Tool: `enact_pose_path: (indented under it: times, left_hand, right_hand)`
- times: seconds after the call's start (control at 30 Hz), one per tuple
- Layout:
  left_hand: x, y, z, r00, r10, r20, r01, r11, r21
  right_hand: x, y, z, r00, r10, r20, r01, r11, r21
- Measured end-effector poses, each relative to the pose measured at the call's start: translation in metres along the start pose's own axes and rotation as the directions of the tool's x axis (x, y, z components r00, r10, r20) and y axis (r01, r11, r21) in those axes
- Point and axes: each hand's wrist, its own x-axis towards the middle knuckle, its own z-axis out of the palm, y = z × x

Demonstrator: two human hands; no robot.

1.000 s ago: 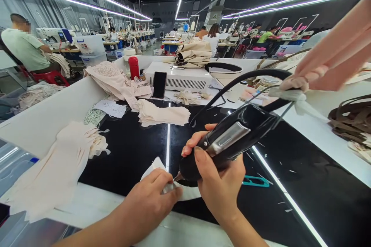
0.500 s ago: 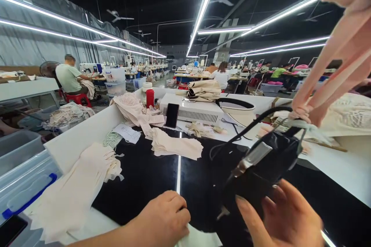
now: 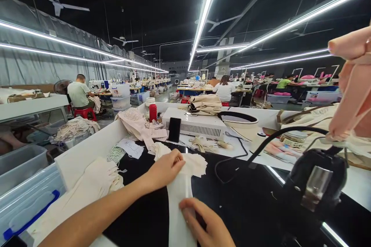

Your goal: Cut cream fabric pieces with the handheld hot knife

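Observation:
My left hand [image 3: 164,170] reaches forward over the black table [image 3: 249,208], its fingers closed on the far end of a long cream fabric piece [image 3: 177,197]. My right hand [image 3: 207,224] lies at the bottom with its fingers pressed on the near part of the same piece. A black hand-held tool [image 3: 315,179] with a metal plate hangs free at the right on its black cable [image 3: 278,137], no hand on it. A small stack of cream pieces [image 3: 195,164] lies just past my left hand.
A pile of cream fabric [image 3: 87,189] lies at the left edge by a clear bin [image 3: 26,193]. At the back stand a white box unit [image 3: 197,125], a phone [image 3: 174,129], a red bottle [image 3: 152,112]. Pink straps [image 3: 352,92] hang at right. People sit at machines behind.
My right hand let go of the black tool, which swung off to the right. My left hand moved forward along the cream piece, and my view tilted up.

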Motion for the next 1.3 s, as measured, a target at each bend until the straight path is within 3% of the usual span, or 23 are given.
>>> enact_pose_path:
  times: [0.07, 0.27, 0.5, 0.67, 0.77, 0.83, 0.93, 1.1, 1.2, 1.3]
  left_hand:
    - [0.021, -0.016, -0.007, 0.998, -0.053, -0.035, 0.052, 0.998, -0.046]
    - [0.061, -0.057, -0.016, 0.981, -0.176, -0.087, 0.167, 0.981, -0.102]
    - [0.070, -0.090, -0.006, 0.950, -0.299, -0.094, 0.295, 0.954, -0.050]
    - [0.059, -0.095, 0.000, 0.943, -0.331, -0.043, 0.330, 0.944, -0.029]
    - [0.051, -0.091, -0.010, 0.937, -0.351, 0.000, 0.350, 0.936, -0.029]
    - [0.043, -0.090, -0.028, 0.928, -0.371, 0.025, 0.372, 0.928, -0.013]
    - [0.018, -0.094, -0.070, 0.903, -0.427, 0.043, 0.423, 0.903, 0.076]
    - [-0.057, -0.105, -0.144, 0.839, -0.542, -0.050, 0.526, 0.785, 0.327]
    - [-0.099, -0.113, -0.160, 0.806, -0.583, -0.099, 0.569, 0.720, 0.398]
    - [-0.124, -0.120, -0.156, 0.798, -0.590, -0.126, 0.583, 0.699, 0.414]
  right_hand:
    - [0.028, 0.003, -0.016, 0.995, 0.081, -0.064, -0.086, 0.993, -0.082]
    - [0.101, 0.030, -0.057, 0.971, 0.092, -0.222, -0.133, 0.975, -0.176]
    - [0.150, 0.064, -0.048, 0.971, 0.065, -0.231, -0.137, 0.940, -0.314]
    - [0.157, 0.076, -0.039, 0.980, 0.026, -0.197, -0.114, 0.887, -0.449]
    - [0.151, 0.074, -0.041, 0.981, -0.050, -0.185, -0.052, 0.862, -0.504]
    - [0.147, 0.070, -0.043, 0.978, -0.109, -0.177, 0.002, 0.858, -0.514]
    - [0.139, 0.062, -0.042, 0.970, -0.194, -0.147, 0.099, 0.866, -0.489]
    - [0.120, 0.042, -0.029, 0.948, -0.306, -0.084, 0.253, 0.889, -0.382]
    - [0.108, 0.026, -0.018, 0.956, -0.290, -0.051, 0.265, 0.922, -0.281]
    - [0.096, 0.011, -0.009, 0.973, -0.230, -0.002, 0.225, 0.954, -0.200]
